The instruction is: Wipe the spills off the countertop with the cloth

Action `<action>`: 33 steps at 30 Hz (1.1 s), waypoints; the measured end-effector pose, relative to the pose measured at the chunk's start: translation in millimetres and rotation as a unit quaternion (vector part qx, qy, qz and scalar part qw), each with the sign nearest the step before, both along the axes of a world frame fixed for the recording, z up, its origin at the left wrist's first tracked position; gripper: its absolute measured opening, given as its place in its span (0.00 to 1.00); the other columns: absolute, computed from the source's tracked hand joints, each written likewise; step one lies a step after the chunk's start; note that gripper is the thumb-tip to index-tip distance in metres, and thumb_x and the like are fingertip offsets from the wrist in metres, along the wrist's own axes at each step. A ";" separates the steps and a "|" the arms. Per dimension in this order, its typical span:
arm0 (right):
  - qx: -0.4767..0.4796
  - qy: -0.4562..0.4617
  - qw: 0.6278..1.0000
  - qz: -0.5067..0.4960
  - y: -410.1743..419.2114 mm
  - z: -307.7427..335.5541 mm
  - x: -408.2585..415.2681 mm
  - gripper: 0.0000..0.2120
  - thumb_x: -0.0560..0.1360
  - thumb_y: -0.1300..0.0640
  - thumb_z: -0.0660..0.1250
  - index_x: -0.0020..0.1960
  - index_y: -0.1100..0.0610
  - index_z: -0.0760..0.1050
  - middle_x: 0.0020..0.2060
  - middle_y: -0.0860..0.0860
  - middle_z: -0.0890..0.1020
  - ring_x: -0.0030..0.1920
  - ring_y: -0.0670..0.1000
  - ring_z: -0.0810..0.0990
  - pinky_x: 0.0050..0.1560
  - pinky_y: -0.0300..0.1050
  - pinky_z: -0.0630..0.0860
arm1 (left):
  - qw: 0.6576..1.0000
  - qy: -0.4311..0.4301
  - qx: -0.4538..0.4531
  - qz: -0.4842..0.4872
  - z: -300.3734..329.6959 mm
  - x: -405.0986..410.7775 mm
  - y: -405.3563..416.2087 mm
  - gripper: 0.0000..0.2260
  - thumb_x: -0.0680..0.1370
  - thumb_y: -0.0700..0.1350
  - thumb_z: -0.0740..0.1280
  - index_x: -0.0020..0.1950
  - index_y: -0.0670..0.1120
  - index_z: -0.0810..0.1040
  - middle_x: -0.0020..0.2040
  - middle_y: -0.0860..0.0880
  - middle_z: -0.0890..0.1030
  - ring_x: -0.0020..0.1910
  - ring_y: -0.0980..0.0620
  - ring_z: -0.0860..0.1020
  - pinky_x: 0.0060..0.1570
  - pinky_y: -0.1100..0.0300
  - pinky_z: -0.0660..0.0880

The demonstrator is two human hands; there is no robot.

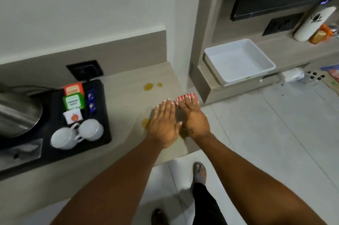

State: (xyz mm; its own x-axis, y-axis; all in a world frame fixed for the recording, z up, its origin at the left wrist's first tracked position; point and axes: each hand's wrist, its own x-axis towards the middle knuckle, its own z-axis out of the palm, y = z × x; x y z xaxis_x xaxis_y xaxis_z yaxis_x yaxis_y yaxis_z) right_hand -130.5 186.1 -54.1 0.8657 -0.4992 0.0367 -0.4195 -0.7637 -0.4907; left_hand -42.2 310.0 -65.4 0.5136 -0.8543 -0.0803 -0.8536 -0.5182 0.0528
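A red-and-white striped cloth lies folded near the right edge of the beige countertop. My right hand lies flat on top of it, fingers straight, covering most of it. My left hand rests flat on the counter right beside it, fingers apart, holding nothing. Yellow-brown spills show on the counter: two spots farther back, one spot at the left edge of my left hand, and a patch between my wrists.
A black tray at the left holds a steel kettle, tea sachets and two upturned white cups. A wall socket sits behind it. A white plastic tub stands on a lower shelf at the right. Tiled floor lies below.
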 end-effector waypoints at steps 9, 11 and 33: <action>0.079 0.063 0.984 -0.148 82.8 -28.1 -65.1 0.45 0.70 0.65 0.75 0.81 0.47 0.58 0.83 0.50 0.52 0.82 0.56 0.43 0.76 0.59 0.67 | 0.991 0.070 0.010 0.111 -41.7 -6.0 156.9 0.41 0.80 0.64 0.52 0.82 0.35 0.52 0.83 0.34 0.54 0.83 0.36 0.52 0.82 0.41 0.49; 0.076 0.081 0.980 -0.167 76.4 -33.7 -70.5 0.47 0.68 0.67 0.75 0.80 0.48 0.58 0.82 0.50 0.55 0.82 0.56 0.47 0.74 0.59 0.69 | 0.991 0.074 0.018 0.108 -46.8 2.2 168.7 0.42 0.80 0.65 0.50 0.82 0.34 0.52 0.83 0.34 0.54 0.83 0.36 0.52 0.82 0.42 0.49; 0.035 0.058 0.986 -0.150 35.5 -58.7 -37.3 0.25 0.83 0.57 0.56 0.79 0.58 0.62 0.79 0.57 0.64 0.81 0.59 0.54 0.80 0.49 0.44 | 0.994 0.043 0.021 0.098 -60.8 17.5 163.1 0.46 0.79 0.70 0.46 0.82 0.35 0.51 0.83 0.35 0.53 0.83 0.36 0.50 0.82 0.40 0.49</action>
